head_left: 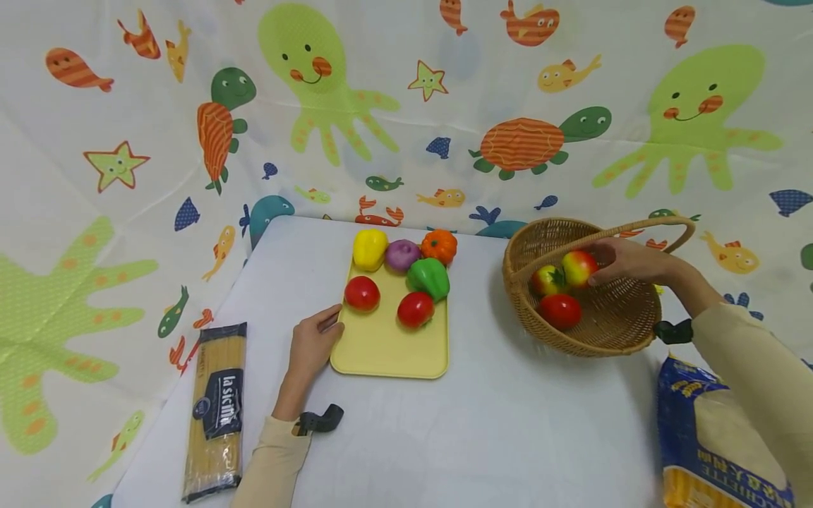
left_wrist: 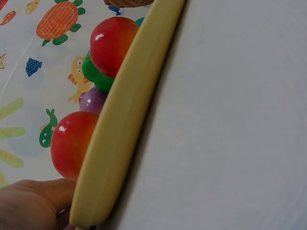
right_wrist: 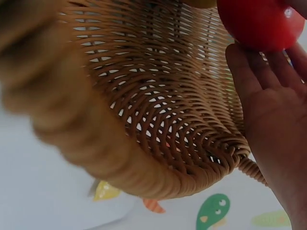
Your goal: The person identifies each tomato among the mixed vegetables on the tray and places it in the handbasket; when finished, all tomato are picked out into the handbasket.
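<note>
My left hand (head_left: 314, 342) holds the left edge of a yellow tray (head_left: 387, 353), its thumb and fingers at the rim. On the tray lie two red round toy fruits (head_left: 362, 293) (head_left: 416, 310), a green pepper (head_left: 430, 278), a purple onion-like vegetable (head_left: 402, 255), a yellow pepper (head_left: 370, 249) and an orange pumpkin (head_left: 439, 246). Inside the wicker basket (head_left: 591, 347), my right hand (head_left: 635, 262) grips a red-and-yellow apple (head_left: 579, 268); its red side (right_wrist: 261, 24) shows in the right wrist view. Beside it are another red-and-yellow fruit (head_left: 546, 280) and a red one (head_left: 560, 312).
A pack of spaghetti (head_left: 219, 409) lies left of the tray. At the right front is a blue pasta bag (head_left: 718, 437), partly under the right sleeve. The basket's handle (head_left: 660, 222) arches over its opening. A patterned cloth (head_left: 381, 92) hangs behind the white table (head_left: 483, 423).
</note>
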A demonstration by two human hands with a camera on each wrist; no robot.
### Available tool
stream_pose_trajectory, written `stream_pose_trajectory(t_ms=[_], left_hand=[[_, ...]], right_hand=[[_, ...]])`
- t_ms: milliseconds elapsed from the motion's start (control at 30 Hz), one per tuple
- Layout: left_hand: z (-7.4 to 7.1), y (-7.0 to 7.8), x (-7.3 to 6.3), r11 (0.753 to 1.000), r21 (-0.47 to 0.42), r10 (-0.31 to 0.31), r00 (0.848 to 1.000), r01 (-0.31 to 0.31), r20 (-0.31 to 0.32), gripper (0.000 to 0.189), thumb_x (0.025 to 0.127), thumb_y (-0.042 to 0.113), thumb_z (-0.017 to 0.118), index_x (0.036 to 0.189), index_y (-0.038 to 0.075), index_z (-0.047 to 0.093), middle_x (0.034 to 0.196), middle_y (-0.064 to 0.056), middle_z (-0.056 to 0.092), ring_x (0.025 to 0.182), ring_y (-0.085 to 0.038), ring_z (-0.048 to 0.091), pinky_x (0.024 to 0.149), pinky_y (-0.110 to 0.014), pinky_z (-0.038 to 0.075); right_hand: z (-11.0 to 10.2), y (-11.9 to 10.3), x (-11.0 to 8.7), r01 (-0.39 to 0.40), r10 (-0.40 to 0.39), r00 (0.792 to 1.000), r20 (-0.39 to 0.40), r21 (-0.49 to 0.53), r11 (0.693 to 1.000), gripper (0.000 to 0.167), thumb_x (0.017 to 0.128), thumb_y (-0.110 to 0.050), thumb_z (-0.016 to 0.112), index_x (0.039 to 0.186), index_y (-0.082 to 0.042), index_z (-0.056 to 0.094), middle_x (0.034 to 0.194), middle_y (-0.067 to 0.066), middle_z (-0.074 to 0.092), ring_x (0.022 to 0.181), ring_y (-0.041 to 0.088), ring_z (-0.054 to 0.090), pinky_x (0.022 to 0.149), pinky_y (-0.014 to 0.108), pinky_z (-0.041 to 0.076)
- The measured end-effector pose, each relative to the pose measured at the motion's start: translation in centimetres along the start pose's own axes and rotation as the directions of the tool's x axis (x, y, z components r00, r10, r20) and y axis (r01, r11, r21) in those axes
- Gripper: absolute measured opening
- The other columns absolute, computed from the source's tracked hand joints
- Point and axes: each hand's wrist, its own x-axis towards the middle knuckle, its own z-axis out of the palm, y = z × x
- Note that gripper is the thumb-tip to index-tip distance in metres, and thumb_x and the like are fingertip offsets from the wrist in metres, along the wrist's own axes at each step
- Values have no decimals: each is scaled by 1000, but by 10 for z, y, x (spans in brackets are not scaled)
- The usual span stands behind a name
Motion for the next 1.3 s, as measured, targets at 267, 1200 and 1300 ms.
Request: stream_pose_trajectory(t_ms=[267, 1200, 1300], left_hand=[[0, -2, 1, 1000, 9, 5, 1000, -5, -1, 40, 93, 12, 67, 133, 8, 64, 125, -12, 66, 112, -20, 64, 89, -29, 54], [0, 0, -1, 1000, 15, -19, 1000, 19, 0, 40, 94, 12, 66, 133, 8, 64, 125, -12, 66, 112, -19, 64, 89, -30, 54], [0, 0, 0, 1000, 17, -14, 1000, 14, -3, 39, 94, 13, 67, 133, 8, 64, 125, -12, 66, 112, -19, 64, 89, -29, 54]], right_hand=[[-5, -7, 6, -28, 28, 1000, 2, -64, 998, 67, 88, -24, 75, 143, -5, 43, 137, 19, 51, 122, 36, 49, 102, 60, 40], [-2, 14, 20, -42, 38, 999, 34, 109, 993, 62, 92, -10, 67, 145, 5, 38, 146, 29, 41, 134, 43, 38, 109, 56, 32], [-2, 13, 19, -37, 34, 999, 26, 110, 993, 62, 92, -11, 66, 146, 4, 38, 144, 30, 43, 133, 45, 39, 108, 53, 35]])
